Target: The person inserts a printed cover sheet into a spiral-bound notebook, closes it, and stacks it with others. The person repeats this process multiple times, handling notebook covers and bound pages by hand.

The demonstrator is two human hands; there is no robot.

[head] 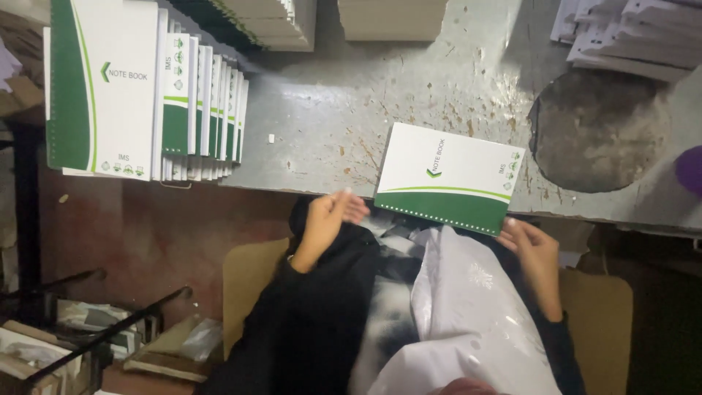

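Head view, items as we find them.

Item one: a white and green notebook (pixel 447 178), punched along its green near edge, lying tilted at the near edge of the grey worktable (pixel 329 102). Its near corner overhangs the table edge.

Item two: our right hand (pixel 532 252), at the notebook's near right corner, fingertips touching or just beside the punched edge. We cannot tell whether the fingers are closed on it.

Item three: our left hand (pixel 325 223), near the notebook's near left corner, fingers loosely curled and holding nothing, just apart from the cover.

Item four: a white plastic bag (pixel 468 314) in our lap, below the notebook; its contents are hidden.

Item five: a stack of matching notebooks (pixel 102 88) at far left on the table, white covers with a green curved band and a green arrow mark. Just right of it, a row of further notebooks (pixel 208 110) overlapping one another.

Item six: piles of plain paper blocks (pixel 391 18) along the far edge, and loose punched white sheets (pixel 621 36) at far right.

Item seven: a round dark stain (pixel 599 132) on the table, right of the notebook.
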